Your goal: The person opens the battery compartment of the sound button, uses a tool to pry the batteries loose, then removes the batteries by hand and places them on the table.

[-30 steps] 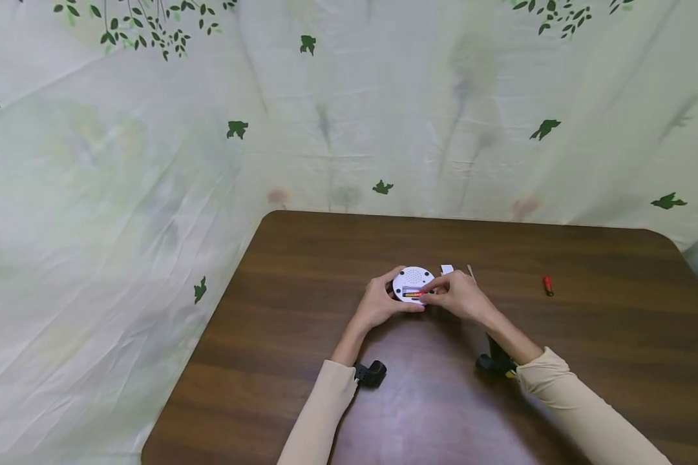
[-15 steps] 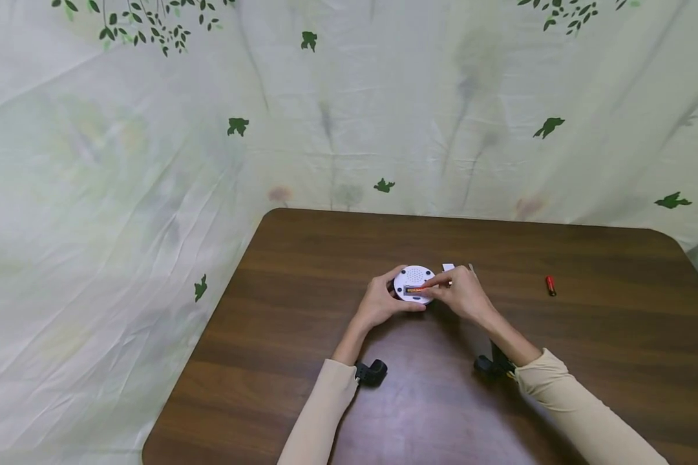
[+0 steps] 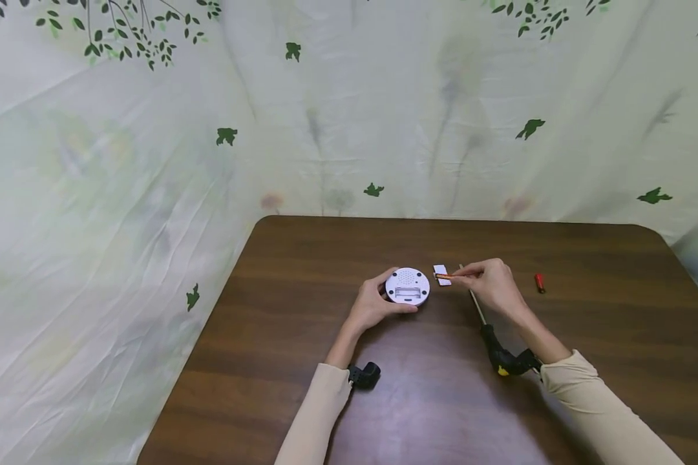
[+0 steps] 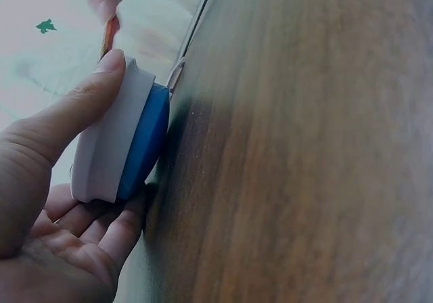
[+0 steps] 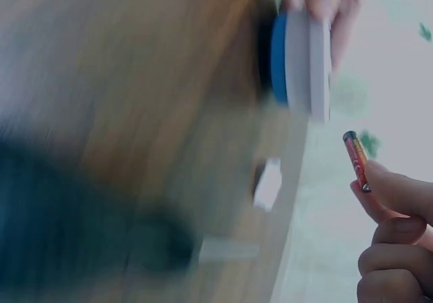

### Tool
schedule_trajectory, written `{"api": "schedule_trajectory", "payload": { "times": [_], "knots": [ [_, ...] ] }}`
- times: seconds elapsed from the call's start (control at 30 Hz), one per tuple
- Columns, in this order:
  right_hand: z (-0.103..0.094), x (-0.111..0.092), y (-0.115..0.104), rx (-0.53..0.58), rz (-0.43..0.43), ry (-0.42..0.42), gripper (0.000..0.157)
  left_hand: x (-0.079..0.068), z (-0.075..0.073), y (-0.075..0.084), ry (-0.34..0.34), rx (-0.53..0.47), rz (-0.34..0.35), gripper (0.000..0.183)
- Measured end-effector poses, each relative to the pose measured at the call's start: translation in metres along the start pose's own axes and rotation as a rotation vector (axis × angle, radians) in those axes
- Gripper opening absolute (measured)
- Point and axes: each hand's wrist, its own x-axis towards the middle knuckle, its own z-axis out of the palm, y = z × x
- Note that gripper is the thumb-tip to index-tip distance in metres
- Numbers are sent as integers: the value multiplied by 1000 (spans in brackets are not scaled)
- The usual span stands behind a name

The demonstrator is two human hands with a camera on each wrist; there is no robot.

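Note:
My left hand (image 3: 369,305) grips a round white device (image 3: 407,279) by its rim, thumb at the near edge. Its back, with speaker holes and an uncovered battery compartment that looks bare, faces up. In the left wrist view the device (image 4: 111,137) has a blue underside facing the table. To its right, my right hand (image 3: 493,284) pinches a small red-orange battery (image 5: 355,157) by one end between thumb and forefinger. In the head view that battery (image 3: 444,276) hovers in front of a small white cover (image 3: 444,283), apart from the device.
A screwdriver (image 3: 494,352) with a black and yellow handle lies below my right hand and forearm. Farther right, another red battery (image 3: 539,283) lies on the brown table (image 3: 302,258). A leaf-patterned cloth (image 3: 349,129) hangs behind the table.
My right hand has lifted the battery out of the compartment and moved right with it. The cover and screwdriver show more fully. My left hand still holds the device.

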Motion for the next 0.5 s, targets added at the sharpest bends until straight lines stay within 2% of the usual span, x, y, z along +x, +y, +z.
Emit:
{"api": "schedule_trajectory", "payload": {
  "times": [0.27, 0.5],
  "knots": [
    [-60, -17, 57, -65, 176, 149, 29, 1, 0, -1, -5, 8, -10, 89],
    [-89, -27, 102, -160, 342, 298, 34, 2, 2, 1, -3, 11, -10, 87]
  ]
}}
